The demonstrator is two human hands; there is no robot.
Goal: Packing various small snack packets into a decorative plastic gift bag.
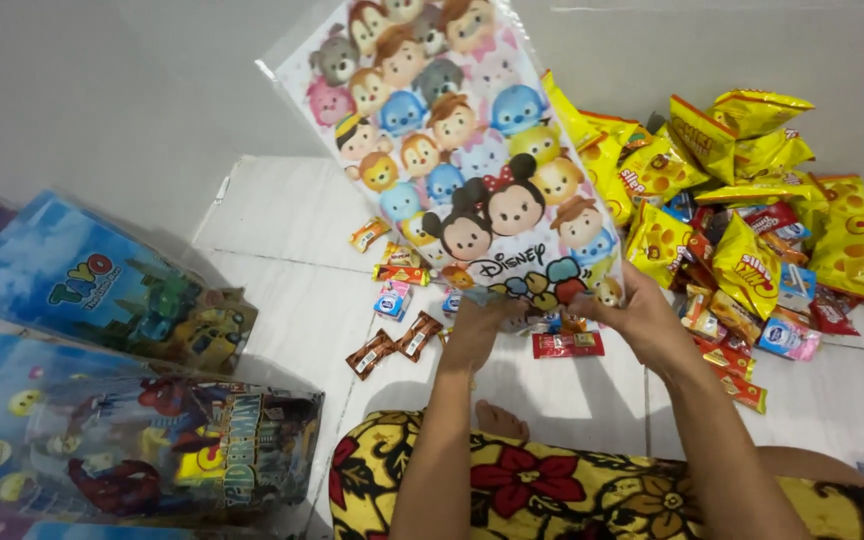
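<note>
Cartoon-print plastic bag (452,150): clear-edged, covered with round pastel character faces, held up at a tilt above the white tiled floor (282,230), its lower edge toward the person. Left hand (477,325) and right hand (642,315) are set apart, each clamped on that lower edge, the left at one corner, the right at the other; the bag looks flat and unfilled, and whether its mouth is parted cannot be told. Directly below and just beside the hands: loose small sweets (397,340) scattered on the floor, among them brown wrapped bars, a red packet and small blue-and-white packs. Right of the bag, near it: a heap of yellow snack packets (752,200) mixed with further small wrapped sweets, none of them inside the bag. Left of the person, well apart from the hands: a stack of printed party bags (122,400) in blue, with cartoon and emoji designs, lying flat and overlapping. Bottom edge: the person's lap in yellow floral cloth (552,490), a bare toe showing between the forearms. Progress, as judged: one bag taken in hand, nothing packed in it, sweets and snacks unsorted.
</note>
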